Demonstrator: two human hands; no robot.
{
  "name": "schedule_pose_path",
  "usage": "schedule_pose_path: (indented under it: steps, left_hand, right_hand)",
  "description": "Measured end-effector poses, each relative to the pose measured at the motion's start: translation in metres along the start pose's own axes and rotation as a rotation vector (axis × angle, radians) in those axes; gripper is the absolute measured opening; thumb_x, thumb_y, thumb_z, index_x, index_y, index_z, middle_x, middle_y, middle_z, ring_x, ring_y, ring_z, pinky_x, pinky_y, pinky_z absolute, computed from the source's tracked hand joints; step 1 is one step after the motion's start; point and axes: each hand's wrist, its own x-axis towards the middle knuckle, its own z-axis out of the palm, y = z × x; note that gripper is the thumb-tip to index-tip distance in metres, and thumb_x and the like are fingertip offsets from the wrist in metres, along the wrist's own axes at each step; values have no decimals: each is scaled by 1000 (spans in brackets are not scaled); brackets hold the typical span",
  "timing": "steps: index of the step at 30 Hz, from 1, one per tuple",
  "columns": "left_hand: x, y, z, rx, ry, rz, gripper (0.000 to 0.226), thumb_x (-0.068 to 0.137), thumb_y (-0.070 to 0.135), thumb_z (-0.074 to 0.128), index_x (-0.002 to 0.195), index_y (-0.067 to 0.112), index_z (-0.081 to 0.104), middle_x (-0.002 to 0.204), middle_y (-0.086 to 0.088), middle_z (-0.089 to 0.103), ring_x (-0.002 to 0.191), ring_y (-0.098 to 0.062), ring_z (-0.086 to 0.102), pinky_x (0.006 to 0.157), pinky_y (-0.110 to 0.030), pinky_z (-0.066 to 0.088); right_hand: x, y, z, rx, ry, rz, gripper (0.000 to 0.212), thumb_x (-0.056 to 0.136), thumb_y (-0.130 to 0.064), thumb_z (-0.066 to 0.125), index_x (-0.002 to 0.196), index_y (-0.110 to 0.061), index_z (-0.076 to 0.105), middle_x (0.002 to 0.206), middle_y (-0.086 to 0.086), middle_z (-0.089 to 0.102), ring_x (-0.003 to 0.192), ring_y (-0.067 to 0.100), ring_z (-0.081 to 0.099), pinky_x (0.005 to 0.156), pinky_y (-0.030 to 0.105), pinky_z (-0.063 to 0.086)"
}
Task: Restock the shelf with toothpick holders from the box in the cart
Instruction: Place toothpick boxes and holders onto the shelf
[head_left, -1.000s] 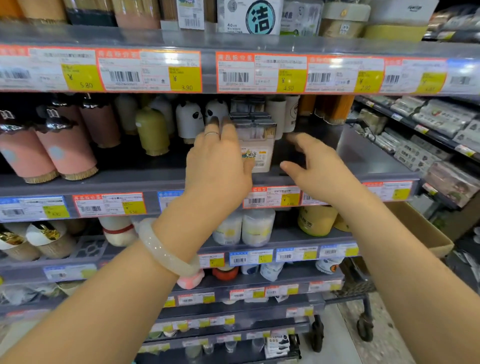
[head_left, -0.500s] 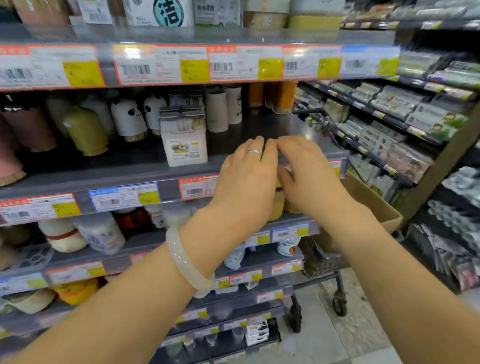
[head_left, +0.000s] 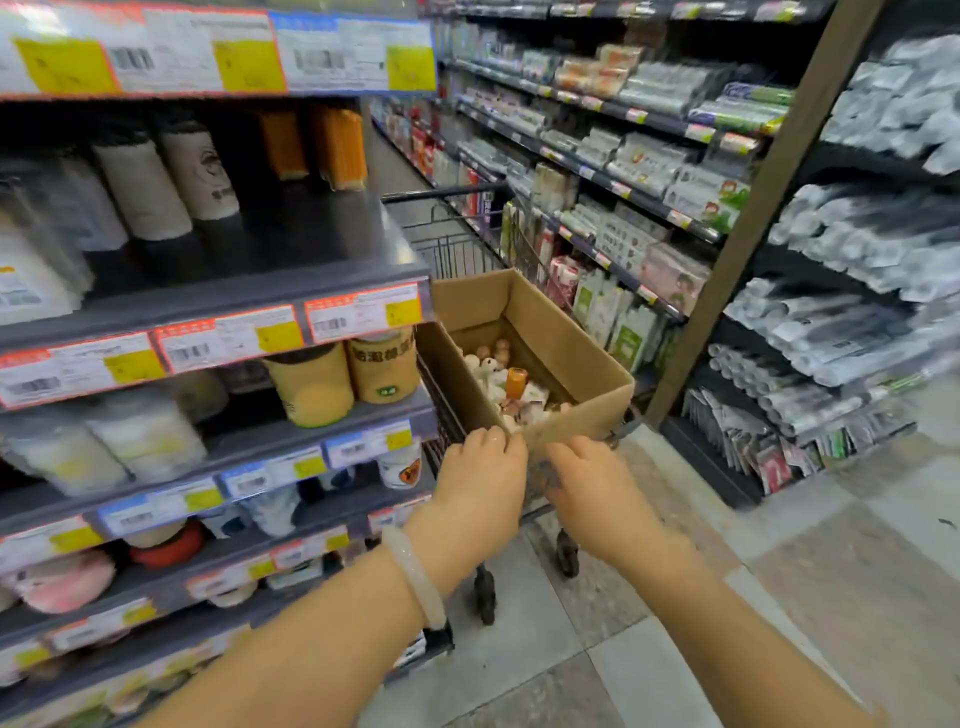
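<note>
An open cardboard box (head_left: 566, 348) sits in a wire cart (head_left: 452, 249) beside the shelf. Small toothpick holders (head_left: 511, 387), white, pink and one orange, lie loose in its bottom. My left hand (head_left: 483, 483) and my right hand (head_left: 592, 488) are side by side at the box's near rim, backs up, fingertips touching the cardboard edge. I see nothing held in either hand; motion blur hides the fingers' exact bend. The grey shelf (head_left: 249, 291) at upper left carries white cylindrical holders (head_left: 140, 192) and orange ones (head_left: 337, 148).
Lower shelf tiers at left hold yellow jars (head_left: 311, 384) and other small goods behind price tags. A second shelving unit (head_left: 649, 171) with packaged goods lines the right side of the aisle. Tiled floor (head_left: 701, 597) lies open to the right of the cart.
My view swung right and down from the shelf to the cart. Both hands dropped from the shelf's front edge to the near rim of the box.
</note>
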Motion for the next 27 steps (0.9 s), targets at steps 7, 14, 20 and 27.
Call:
schedule_pose_path:
  steps: [7, 14, 20, 27]
  left_hand:
    - [35, 41, 38, -5, -167, -33, 59, 93, 9, 48, 146, 6, 22, 145, -16, 30, 134, -34, 27, 105, -44, 32]
    - [81, 46, 61, -4, -244, -67, 58, 92, 8, 49, 144, 8, 25, 143, -14, 32, 133, -32, 29, 104, -42, 33]
    - [154, 36, 75, 5, -311, -79, 53, 91, 10, 51, 140, 10, 31, 140, -13, 37, 130, -32, 32, 103, -43, 34]
    - [248, 10, 74, 9, -328, -117, 43, 88, 11, 52, 129, 7, 40, 132, -13, 42, 124, -30, 38, 95, -39, 38]
  right_hand:
    - [-4, 63, 40, 11, -118, 75, 35, 94, -18, 50, 128, -11, 46, 124, 10, 49, 112, 30, 46, 85, 35, 38]
    - [26, 92, 66, 73, -212, 110, 27, 91, -16, 51, 117, -8, 49, 118, 13, 48, 110, 31, 47, 73, 34, 30]
    - [81, 125, 71, 73, -293, 134, 11, 93, -16, 51, 101, -15, 44, 116, 13, 48, 108, 31, 46, 74, 35, 33]
    - [177, 171, 67, 105, -257, 136, 40, 91, -13, 51, 131, -8, 47, 126, 10, 50, 112, 29, 49, 91, 39, 46]
